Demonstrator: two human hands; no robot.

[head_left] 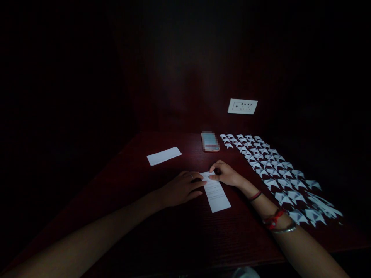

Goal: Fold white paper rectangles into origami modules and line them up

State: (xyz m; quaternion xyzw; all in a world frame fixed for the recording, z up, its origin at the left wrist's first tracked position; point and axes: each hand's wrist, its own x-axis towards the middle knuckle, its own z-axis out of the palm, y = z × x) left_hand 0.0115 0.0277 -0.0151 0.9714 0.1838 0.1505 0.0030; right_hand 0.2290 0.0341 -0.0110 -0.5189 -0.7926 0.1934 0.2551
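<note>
A narrow strip of white paper (218, 197) with faint lines of print lies on the dark red table. My left hand (183, 188) reaches in from the left with fingers stretched and apart, its fingertips touching the strip's upper left edge. At the far end of the same strip, my right hand (227, 174) has its thumb on the paper and its curled forefinger at the top right corner, gripping it. Beyond my left hand lies a small stack of similar white strips (164, 156).
Rows of small folded white paper shapes (272, 164) cover the table's right side, with several loose narrow paper pieces (323, 204) near the front. A phone (210, 141) lies at the back. A white socket panel (242, 106) is on the wall. Surroundings are dark.
</note>
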